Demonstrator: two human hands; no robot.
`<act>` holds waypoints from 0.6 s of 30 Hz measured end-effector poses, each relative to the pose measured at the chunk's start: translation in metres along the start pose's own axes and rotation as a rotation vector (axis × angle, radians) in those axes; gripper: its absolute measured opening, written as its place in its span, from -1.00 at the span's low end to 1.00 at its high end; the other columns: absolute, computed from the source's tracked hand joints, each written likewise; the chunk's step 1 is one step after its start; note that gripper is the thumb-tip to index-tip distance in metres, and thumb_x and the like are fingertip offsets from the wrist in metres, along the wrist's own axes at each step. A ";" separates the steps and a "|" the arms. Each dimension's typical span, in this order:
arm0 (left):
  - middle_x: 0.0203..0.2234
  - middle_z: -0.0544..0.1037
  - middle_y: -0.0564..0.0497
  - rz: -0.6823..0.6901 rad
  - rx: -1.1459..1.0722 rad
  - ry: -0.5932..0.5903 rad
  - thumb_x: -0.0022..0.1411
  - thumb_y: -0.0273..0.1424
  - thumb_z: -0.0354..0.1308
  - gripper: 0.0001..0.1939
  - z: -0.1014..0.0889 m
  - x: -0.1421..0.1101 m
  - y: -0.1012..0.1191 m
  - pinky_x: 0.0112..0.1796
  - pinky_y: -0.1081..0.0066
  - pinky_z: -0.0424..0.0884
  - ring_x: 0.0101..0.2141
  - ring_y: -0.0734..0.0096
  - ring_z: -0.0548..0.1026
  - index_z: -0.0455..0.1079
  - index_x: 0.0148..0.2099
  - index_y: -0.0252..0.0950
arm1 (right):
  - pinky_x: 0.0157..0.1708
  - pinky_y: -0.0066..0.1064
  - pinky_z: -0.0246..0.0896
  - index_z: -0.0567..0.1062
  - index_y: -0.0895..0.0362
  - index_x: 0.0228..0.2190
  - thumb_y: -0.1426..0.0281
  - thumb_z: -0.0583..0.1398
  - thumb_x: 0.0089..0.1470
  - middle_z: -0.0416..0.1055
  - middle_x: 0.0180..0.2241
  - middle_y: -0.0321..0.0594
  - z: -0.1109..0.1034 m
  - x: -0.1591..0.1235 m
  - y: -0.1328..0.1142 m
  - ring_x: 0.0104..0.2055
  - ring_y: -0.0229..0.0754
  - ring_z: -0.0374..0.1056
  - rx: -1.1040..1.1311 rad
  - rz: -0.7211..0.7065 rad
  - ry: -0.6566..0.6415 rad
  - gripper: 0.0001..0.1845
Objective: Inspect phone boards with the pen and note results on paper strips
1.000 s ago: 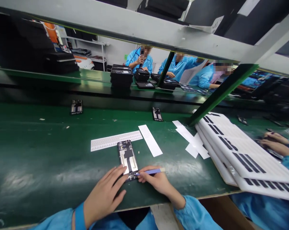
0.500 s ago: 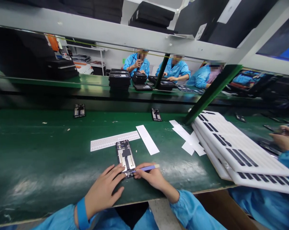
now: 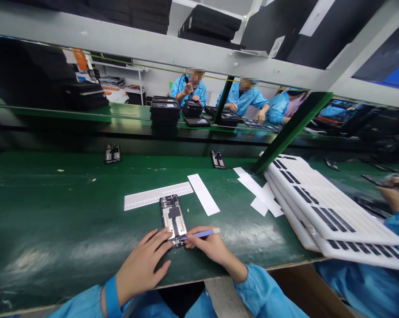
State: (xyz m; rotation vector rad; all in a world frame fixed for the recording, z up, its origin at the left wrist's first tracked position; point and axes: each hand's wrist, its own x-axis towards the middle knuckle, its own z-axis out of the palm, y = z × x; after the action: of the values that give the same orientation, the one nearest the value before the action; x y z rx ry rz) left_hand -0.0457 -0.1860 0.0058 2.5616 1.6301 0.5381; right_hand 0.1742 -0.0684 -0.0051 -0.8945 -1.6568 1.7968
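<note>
An opened smartphone lies face down on the green bench, its circuit boards and pale inner frame exposed. My left hand rests flat with fingers spread, its fingertips touching the phone's lower left part. In my right hand is a slim purple stick with a pale end, gripped like a pen. Its tip meets the board at the phone's lower end; the exact contact point is too small to make out. Behind the phone's top edge lies a white label strip, and a second label sheet sits to its right.
Two more opened phones, one left and one right, lie at the back. Loose white papers sit beside stacked white foam trays with dark slots. A green post rises behind. A co-worker's hand is at far right.
The two phones at the back have shifted slightly to the right. Across the bench, a co-worker's hand has moved right. My hands and the phone under them stay nearly in place.
</note>
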 end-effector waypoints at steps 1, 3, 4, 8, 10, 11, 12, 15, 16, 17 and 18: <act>0.18 0.29 -0.05 0.005 -0.002 0.007 0.24 -0.42 0.06 -0.51 0.000 0.000 0.000 0.19 0.09 0.21 0.19 0.19 0.23 0.22 0.22 -0.19 | -0.35 -0.36 0.47 0.58 0.25 -0.35 0.08 0.35 -0.04 0.56 -0.43 -0.06 0.000 0.000 0.000 -0.40 -0.06 0.53 0.002 0.000 -0.003 -0.55; 0.18 0.29 -0.06 0.011 0.004 0.009 0.24 -0.43 0.07 -0.51 -0.001 0.001 0.001 0.19 0.09 0.21 0.19 0.18 0.23 0.22 0.22 -0.20 | -0.36 -0.36 0.46 0.58 0.24 -0.35 0.08 0.36 -0.04 0.56 -0.44 -0.07 0.000 0.000 0.001 -0.40 -0.07 0.53 0.011 -0.001 -0.007 -0.56; 0.18 0.29 -0.06 0.013 0.012 0.004 0.24 -0.42 0.06 -0.50 -0.001 0.001 0.001 0.19 0.08 0.21 0.20 0.18 0.23 0.21 0.23 -0.21 | -0.36 -0.37 0.46 0.58 0.24 -0.35 0.09 0.36 -0.04 0.56 -0.44 -0.07 0.000 0.000 0.002 -0.41 -0.08 0.53 0.017 -0.004 -0.007 -0.56; 0.18 0.29 -0.08 0.020 0.029 -0.001 0.25 -0.43 0.05 -0.46 -0.002 0.002 0.002 0.18 0.08 0.21 0.20 0.17 0.22 0.16 0.27 -0.23 | -0.37 -0.38 0.46 0.58 0.25 -0.36 0.09 0.36 -0.03 0.56 -0.44 -0.07 0.000 0.000 0.001 -0.41 -0.09 0.52 0.023 -0.020 -0.006 -0.57; 0.19 0.29 -0.08 0.027 0.028 0.009 0.24 -0.43 0.05 -0.44 -0.004 0.002 0.002 0.18 0.10 0.22 0.20 0.17 0.22 0.14 0.29 -0.21 | -0.37 -0.39 0.46 0.57 0.25 -0.36 0.08 0.35 -0.03 0.56 -0.44 -0.06 0.001 0.000 0.000 -0.42 -0.10 0.52 0.021 -0.022 -0.004 -0.56; 0.19 0.28 -0.07 0.032 0.029 0.011 0.23 -0.43 0.05 -0.43 -0.004 0.002 0.003 0.18 0.10 0.22 0.20 0.17 0.22 0.14 0.29 -0.19 | -0.38 -0.39 0.46 0.57 0.25 -0.36 0.08 0.35 -0.03 0.56 -0.44 -0.06 0.001 0.000 -0.001 -0.42 -0.10 0.52 0.019 -0.024 -0.004 -0.56; 0.20 0.26 -0.05 0.034 0.033 0.010 0.22 -0.44 0.05 -0.42 -0.005 0.001 0.003 0.17 0.10 0.23 0.20 0.16 0.22 0.15 0.29 -0.16 | -0.38 -0.39 0.46 0.57 0.25 -0.36 0.08 0.35 -0.02 0.56 -0.45 -0.06 0.001 0.000 -0.002 -0.42 -0.10 0.52 0.015 -0.026 -0.006 -0.55; 0.22 0.23 -0.01 0.032 0.048 -0.007 0.20 -0.44 0.06 -0.43 -0.004 0.001 0.002 0.16 0.07 0.23 0.21 0.15 0.20 0.18 0.27 -0.11 | -0.38 -0.40 0.45 0.57 0.25 -0.36 0.08 0.34 -0.02 0.55 -0.45 -0.07 0.001 0.000 -0.003 -0.42 -0.11 0.52 0.005 -0.032 -0.011 -0.56; 0.22 0.23 -0.01 0.030 0.050 -0.014 0.20 -0.44 0.06 -0.43 -0.003 0.001 0.002 0.17 0.06 0.22 0.21 0.15 0.19 0.18 0.27 -0.10 | -0.38 -0.41 0.45 0.57 0.25 -0.37 0.08 0.34 -0.01 0.55 -0.46 -0.07 0.001 0.000 -0.002 -0.42 -0.11 0.52 0.003 -0.032 -0.012 -0.56; 0.22 0.23 -0.01 0.028 0.051 -0.019 0.20 -0.44 0.06 -0.42 -0.003 0.001 0.001 0.17 0.06 0.22 0.21 0.15 0.18 0.18 0.27 -0.10 | -0.38 -0.41 0.45 0.57 0.25 -0.37 0.09 0.34 -0.01 0.55 -0.46 -0.07 0.001 0.000 -0.002 -0.42 -0.11 0.52 0.000 -0.033 -0.014 -0.57; 0.22 0.23 -0.01 0.027 0.051 -0.023 0.20 -0.44 0.06 -0.42 -0.002 0.001 0.001 0.17 0.05 0.21 0.22 0.14 0.17 0.18 0.27 -0.10 | -0.38 -0.42 0.44 0.57 0.25 -0.37 0.09 0.34 0.00 0.55 -0.46 -0.08 0.002 0.000 -0.002 -0.42 -0.12 0.51 -0.007 -0.036 -0.014 -0.58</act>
State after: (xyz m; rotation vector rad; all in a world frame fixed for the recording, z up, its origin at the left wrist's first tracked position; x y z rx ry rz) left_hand -0.0450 -0.1856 0.0082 2.6187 1.6249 0.4733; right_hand 0.1731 -0.0696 -0.0033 -0.8514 -1.6789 1.7781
